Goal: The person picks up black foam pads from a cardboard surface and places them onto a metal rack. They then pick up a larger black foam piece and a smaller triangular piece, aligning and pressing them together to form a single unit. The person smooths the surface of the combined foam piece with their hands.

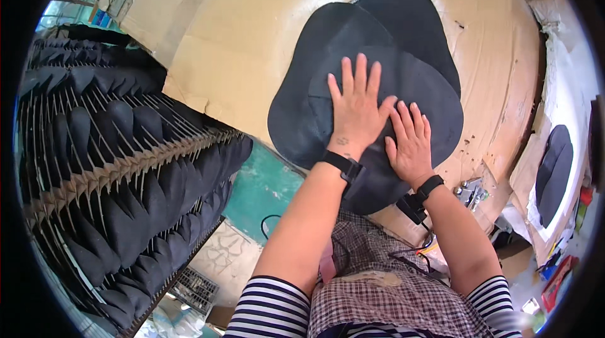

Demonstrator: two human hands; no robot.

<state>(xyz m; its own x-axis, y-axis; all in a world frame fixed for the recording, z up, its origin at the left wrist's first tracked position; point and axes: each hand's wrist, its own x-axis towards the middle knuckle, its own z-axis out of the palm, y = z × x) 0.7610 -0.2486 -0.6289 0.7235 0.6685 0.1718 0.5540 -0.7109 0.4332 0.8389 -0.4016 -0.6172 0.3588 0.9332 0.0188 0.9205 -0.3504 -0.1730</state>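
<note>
Both hands lie flat on a black rounded piece of sheet material [428, 89] on a cardboard-covered table [252, 42]. My left hand [356, 108] presses down with fingers spread near the piece's middle. My right hand [409, 143] rests palm down just beside it, toward the near edge. Two more black pieces of similar shape lie underneath: one [302, 86] sticks out to the left, another [413, 13] at the far side. Each wrist wears a black band.
A tall rack [113, 168] at my left holds several rows of black pieces on metal rods. Another black piece [554, 174] lies on a surface at the right, with small tools and clutter nearby. Green floor [265, 187] shows below the table edge.
</note>
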